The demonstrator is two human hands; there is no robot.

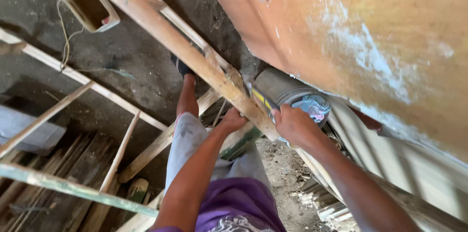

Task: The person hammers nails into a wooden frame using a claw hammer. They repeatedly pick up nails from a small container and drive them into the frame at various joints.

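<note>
Your left hand (233,119) has its fingers wrapped shut around the long wooden pole (185,42) that slants from the upper left down to the middle of the scene, gripping it from the near side where it passes your body. Your right hand (292,125) sits just to the right of that grip, fingers curled over the rim of a grey bucket (280,88); it looks closed on the rim, though the fingertips are hidden behind the edge. The bucket lies tilted, its mouth turned toward you, and holds crumpled cloth or plastic in pale blue and pink (314,106). It is pressed between the pole on its left and the large orange-brown curved surface (370,32), patchy with white, that fills the upper right. Judging from how things lie, the bucket is not yet free or set anywhere: it hangs in the gap, in your grasp, while the pole carries your other hand. Farther out, your leg in pale grey trousers (187,137) reaches down to a dark shoe (183,66) planted near the pole, and your purple shirt (234,207) shows at the bottom. A pale rectangular container (90,3) hangs at the far upper left with a loose cord beside it. Thin wooden rails (73,73) cross the left side over a dark floor (131,51), and slats lie stacked at the lower left.
</note>
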